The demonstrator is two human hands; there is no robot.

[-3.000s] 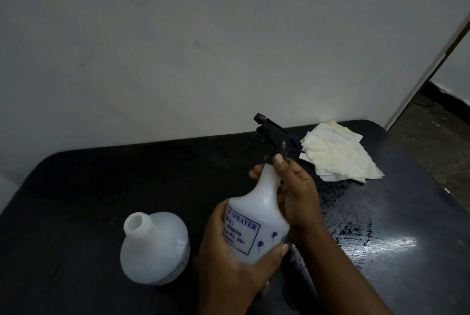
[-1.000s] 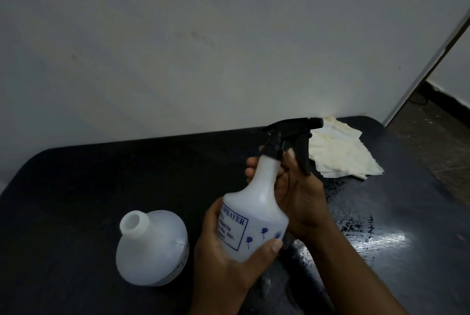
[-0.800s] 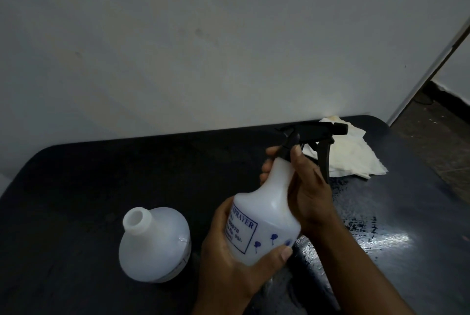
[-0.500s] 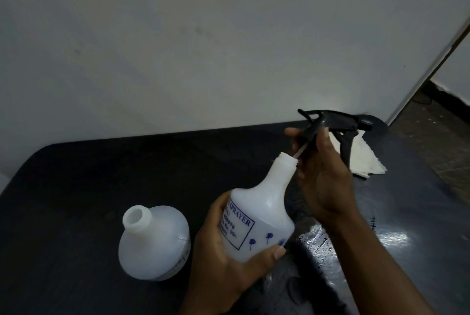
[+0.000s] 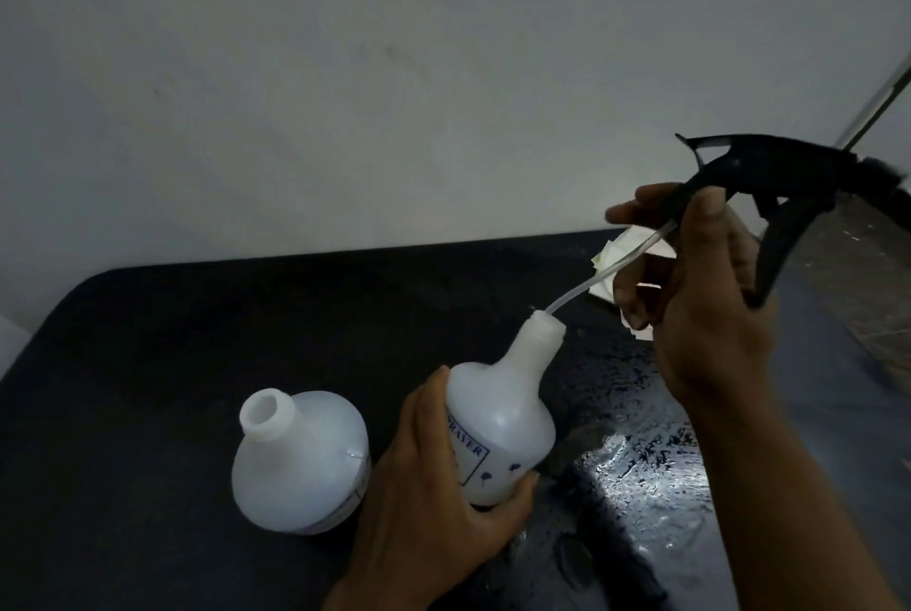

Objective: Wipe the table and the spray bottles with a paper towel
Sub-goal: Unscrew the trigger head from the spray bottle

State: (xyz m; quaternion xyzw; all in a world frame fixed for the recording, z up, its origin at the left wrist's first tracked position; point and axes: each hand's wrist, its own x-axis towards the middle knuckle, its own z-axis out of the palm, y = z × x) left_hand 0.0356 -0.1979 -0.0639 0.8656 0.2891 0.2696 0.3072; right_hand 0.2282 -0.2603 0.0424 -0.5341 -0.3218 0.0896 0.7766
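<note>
Gripping the bottle by the table in the left hand, pinching the sprayer high in the right hand, tube half out; next, likely pulling it free, then grabbing the paper towel.

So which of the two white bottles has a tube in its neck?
The bottle in the left hand, with blue print. The other bottle, standing free beside it, has an empty neck.
</note>
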